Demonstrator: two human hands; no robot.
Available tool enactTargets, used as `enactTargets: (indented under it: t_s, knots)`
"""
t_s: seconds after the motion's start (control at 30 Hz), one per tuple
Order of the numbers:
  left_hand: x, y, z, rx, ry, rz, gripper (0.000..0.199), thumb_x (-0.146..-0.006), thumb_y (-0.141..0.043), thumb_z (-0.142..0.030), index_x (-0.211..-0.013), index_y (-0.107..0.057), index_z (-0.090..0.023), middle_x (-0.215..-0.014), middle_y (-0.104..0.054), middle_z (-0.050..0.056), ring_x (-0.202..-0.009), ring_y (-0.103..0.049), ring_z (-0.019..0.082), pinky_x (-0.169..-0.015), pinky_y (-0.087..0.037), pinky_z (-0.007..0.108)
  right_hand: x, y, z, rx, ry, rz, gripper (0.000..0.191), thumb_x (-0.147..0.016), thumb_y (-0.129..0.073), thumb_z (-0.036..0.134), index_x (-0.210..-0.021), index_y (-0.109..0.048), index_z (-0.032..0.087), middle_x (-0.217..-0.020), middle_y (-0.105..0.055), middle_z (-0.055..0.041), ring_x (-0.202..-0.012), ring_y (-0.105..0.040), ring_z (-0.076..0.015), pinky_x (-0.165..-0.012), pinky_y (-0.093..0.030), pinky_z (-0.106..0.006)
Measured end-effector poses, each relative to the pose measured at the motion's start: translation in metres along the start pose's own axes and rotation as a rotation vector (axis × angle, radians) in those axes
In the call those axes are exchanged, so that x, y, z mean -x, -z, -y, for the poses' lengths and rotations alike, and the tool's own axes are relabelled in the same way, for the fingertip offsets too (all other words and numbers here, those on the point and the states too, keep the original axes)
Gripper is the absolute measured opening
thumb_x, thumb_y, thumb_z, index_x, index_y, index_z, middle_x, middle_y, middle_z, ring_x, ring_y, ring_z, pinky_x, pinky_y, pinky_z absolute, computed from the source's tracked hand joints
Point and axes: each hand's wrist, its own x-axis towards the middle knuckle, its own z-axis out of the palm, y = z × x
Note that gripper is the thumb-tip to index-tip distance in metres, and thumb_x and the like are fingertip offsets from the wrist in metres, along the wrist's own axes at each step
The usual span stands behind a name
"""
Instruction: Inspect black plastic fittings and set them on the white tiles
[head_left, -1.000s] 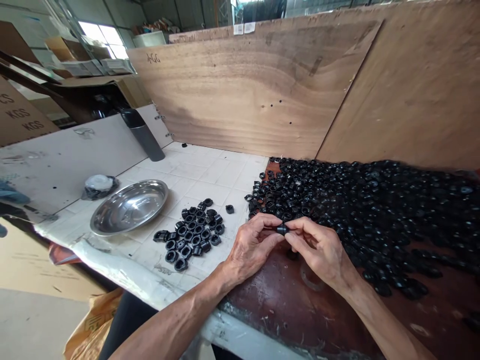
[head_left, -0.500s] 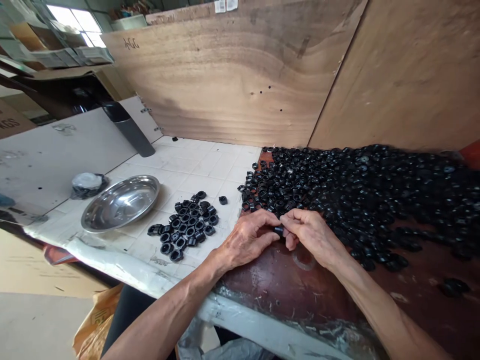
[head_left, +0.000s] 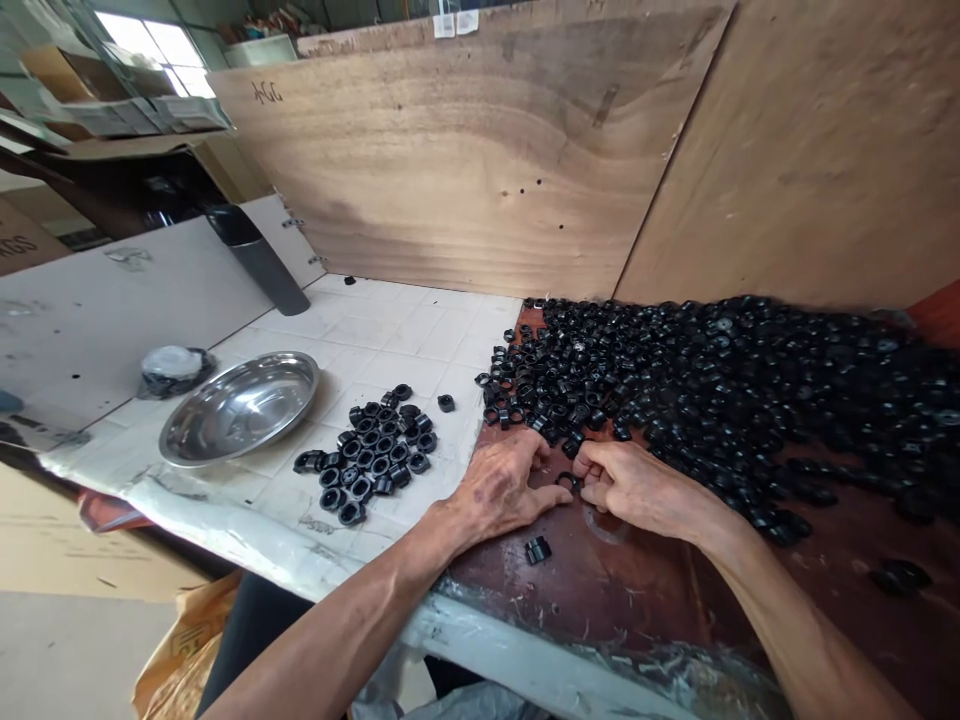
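Observation:
Between my hands a small black plastic ring (head_left: pixel 568 482) is low over the brown tabletop. My right hand (head_left: pixel 637 487) pinches its right edge, with fingers curled in. My left hand (head_left: pixel 501 488) is on the other side, thumb stretched toward the ring and fingers bent, a gap between them. Just below my left thumb, a separate black ring part (head_left: pixel 537 550) lies loose on the brown surface. A large heap of similar black parts (head_left: pixel 705 380) spreads behind and right of my hands. To the left, a smaller group of black rings (head_left: pixel 380 465) lies on the white surface.
A shiny metal bowl (head_left: pixel 241 410) stands tilted on the white table part (head_left: pixel 420 330). Behind it are a wrapped white item (head_left: pixel 174 368) and a dark grey bottle (head_left: pixel 262 262) leaning on the side board. A tall plywood panel (head_left: pixel 465 170) closes off the back.
A black part has come out of the hands and lies on the brown surface below the left thumb. My hands have parted slightly, and another ring is at the right fingertips.

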Motion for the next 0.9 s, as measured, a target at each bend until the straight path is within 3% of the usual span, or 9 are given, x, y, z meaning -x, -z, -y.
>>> enactTargets:
  t_s: [0.07,0.2,0.43,0.53,0.67,0.73,0.8,0.9]
  knots:
    - [-0.002,-0.003,-0.001,-0.026,-0.015,0.007,0.039,-0.082,-0.076,-0.045,-0.111,-0.063,-0.022,-0.101,-0.07,0.004,-0.092,-0.068,0.022,-0.078,-0.051,0.032,-0.004,-0.002,0.001,0.005,-0.01,-0.086,0.006,-0.085,-0.056,0.018,-0.08,-0.058,0.022,-0.07,-0.066,0.0004,-0.065,-0.061,-0.0165,-0.059,-0.039,-0.025]
    - [-0.003,-0.007,-0.001,-0.095,-0.04,0.019,0.02,-0.09,-0.064,-0.03,-0.108,-0.064,-0.021,-0.11,-0.068,0.007,-0.097,-0.069,0.024,-0.081,-0.055,0.035,-0.012,-0.008,0.004,0.14,0.054,-0.313,0.004,-0.089,-0.061,0.021,-0.093,-0.061,0.021,-0.08,-0.064,-0.0018,-0.074,-0.062,-0.019,-0.068,-0.042,-0.028]
    - [0.001,-0.009,0.001,-0.108,-0.11,-0.057,0.027,-0.087,-0.064,-0.028,-0.112,-0.062,-0.017,-0.111,-0.066,0.011,-0.101,-0.068,0.026,-0.085,-0.058,0.038,-0.009,-0.017,0.004,0.311,0.141,-0.289,0.013,-0.094,-0.056,0.019,-0.082,-0.055,0.021,-0.09,-0.061,-0.0053,-0.081,-0.061,-0.0202,-0.072,-0.041,-0.03]
    - [0.0,-0.013,0.002,-0.102,-0.156,-0.051,0.018,-0.086,-0.063,-0.023,-0.103,-0.064,-0.017,-0.108,-0.069,0.011,-0.101,-0.068,0.027,-0.084,-0.057,0.038,-0.008,-0.016,0.004,0.238,0.177,-0.243,0.014,-0.094,-0.054,0.015,-0.081,-0.053,0.021,-0.089,-0.063,-0.0045,-0.082,-0.062,-0.0195,-0.073,-0.042,-0.029]
    - [-0.002,-0.016,0.008,-0.012,-0.147,-0.164,0.023,-0.083,-0.063,-0.018,-0.106,-0.064,-0.018,-0.097,-0.071,0.007,-0.086,-0.069,0.022,-0.078,-0.057,0.034,-0.008,-0.01,0.006,0.092,0.158,-0.198,0.008,-0.091,-0.057,0.017,-0.086,-0.059,0.022,-0.089,-0.068,-0.0029,-0.084,-0.065,-0.0201,-0.073,-0.043,-0.029]
    - [-0.001,-0.013,0.01,0.043,-0.096,-0.215,0.023,-0.084,-0.062,-0.018,-0.107,-0.064,-0.018,-0.093,-0.07,0.005,-0.078,-0.068,0.018,-0.073,-0.056,0.031,-0.009,-0.008,0.007,-0.014,0.101,-0.234,0.003,-0.091,-0.06,0.024,-0.09,-0.061,0.022,-0.086,-0.07,-0.0017,-0.081,-0.066,-0.0199,-0.07,-0.045,-0.028]
    - [-0.001,-0.009,0.01,0.099,-0.056,-0.235,0.022,-0.083,-0.062,-0.017,-0.105,-0.064,-0.018,-0.093,-0.069,0.004,-0.075,-0.066,0.016,-0.072,-0.056,0.03,-0.009,-0.006,0.009,-0.147,0.064,-0.294,0.01,-0.091,-0.063,0.032,-0.094,-0.062,0.023,-0.084,-0.071,-0.001,-0.077,-0.067,-0.0191,-0.067,-0.047,-0.027]
    - [-0.001,-0.003,0.006,0.215,-0.014,-0.232,0.025,-0.082,-0.063,-0.016,-0.107,-0.064,-0.019,-0.092,-0.067,0.003,-0.072,-0.065,0.014,-0.07,-0.056,0.028,-0.009,-0.006,0.013,-0.266,0.113,-0.342,0.014,-0.09,-0.066,0.036,-0.095,-0.065,0.023,-0.089,-0.071,-0.0013,-0.08,-0.067,-0.0182,-0.069,-0.05,-0.027]
